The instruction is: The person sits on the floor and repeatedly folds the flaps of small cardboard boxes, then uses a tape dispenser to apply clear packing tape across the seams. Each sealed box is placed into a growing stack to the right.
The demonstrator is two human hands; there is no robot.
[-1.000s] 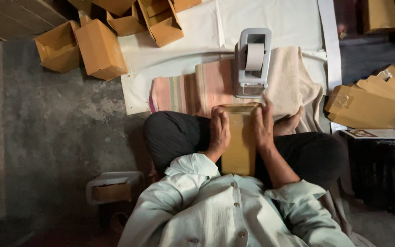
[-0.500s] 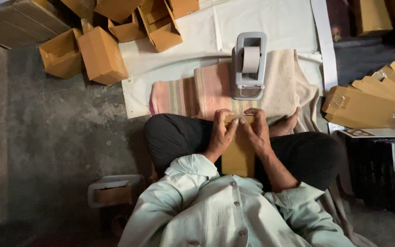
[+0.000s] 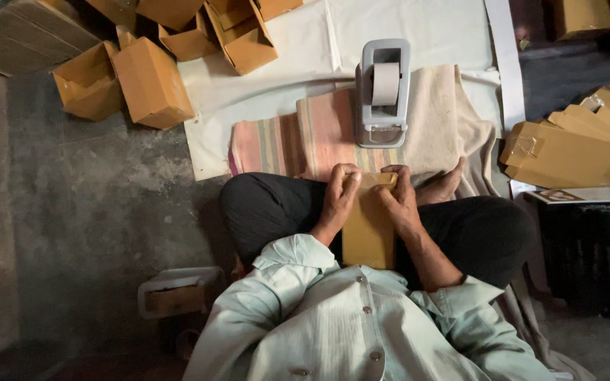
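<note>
Flat brown cardboard carton (image 3: 368,229), long and narrow, held upright-flat in the lap of a person seated cross-legged on the floor, long axis running from the chest straight away toward the grey desktop tape dispenser (image 3: 383,92). Far end of the carton pointing at that dispenser, near end tucked against the pale green shirt (image 3: 333,324). Left hand (image 3: 338,197) and right hand (image 3: 399,201) both at the far end, fingers curled narrow and pinching the top flap from either side, thumbs hidden behind the board. Judged as mid-way: carton body formed and flat, end flap being pressed down, no tape visible on it yet, though the lighting leaves that uncertain. Roll of tape loaded and just beyond the hands, resting on a striped pink and beige cloth (image 3: 284,137) spread over a white sheet (image 3: 425,28). Open brown boxes (image 3: 150,81) heaped well apart at upper left; stack of flattened brown cartons (image 3: 566,152) at right, near a bare foot (image 3: 443,187). Grey concrete floor (image 3: 72,212) all round.
</note>
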